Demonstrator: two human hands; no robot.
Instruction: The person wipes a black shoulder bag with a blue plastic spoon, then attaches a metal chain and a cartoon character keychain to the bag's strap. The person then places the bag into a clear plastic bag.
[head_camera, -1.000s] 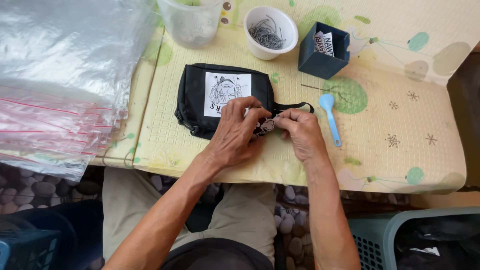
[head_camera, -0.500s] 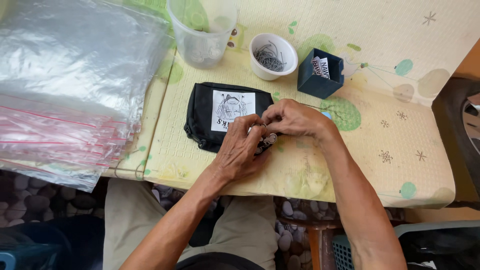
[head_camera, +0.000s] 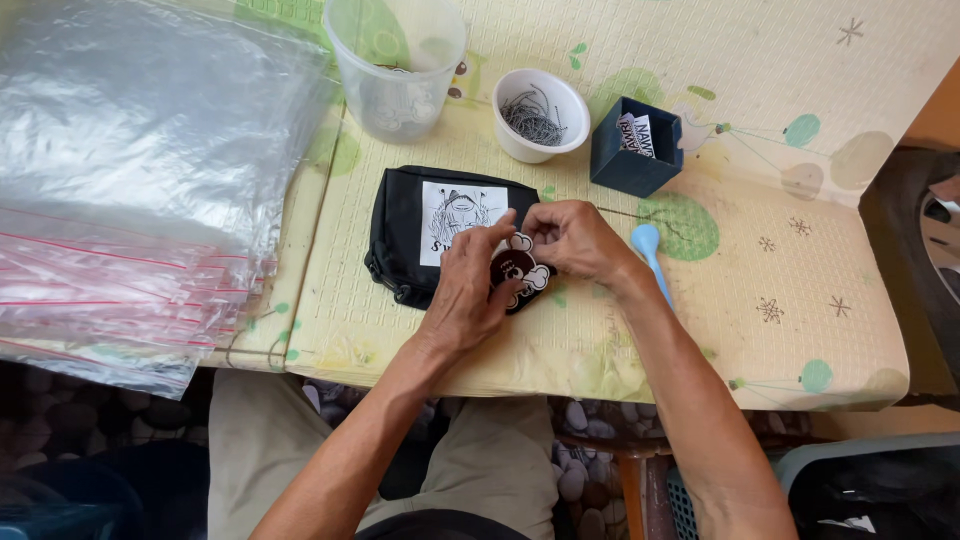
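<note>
At nine o'clock on the work surface, a stack of clear zip bags (head_camera: 130, 190) with red seal lines lies flat, overhanging the edge of the pale patterned table mat (head_camera: 800, 300); none of them holds anything that can be seen. Toward twelve o'clock stands a clear plastic tub (head_camera: 395, 65), its contents blurred, then a white bowl (head_camera: 540, 115) of thin metal loops or pins, then at one o'clock a dark blue box (head_camera: 635, 148) with small printed cards standing in it. At centre lies the black pouch (head_camera: 440, 235) with a white printed patch on its face, flat on the mat. The left hand (head_camera: 470, 290) rests over the pouch's right end, thumb and forefinger pinching the top of a small dark cartoon-figure charm (head_camera: 520, 275). The right hand (head_camera: 575, 240) meets it from three o'clock, fingertips pressed together at the same spot; what they grip is too small to tell. A light blue spoon-like tool (head_camera: 650, 255) lies untouched just beside the right wrist. Judgement: the charm is being fixed to the pouch, the join apparently not finished; the pouch is not yet bagged.
</note>
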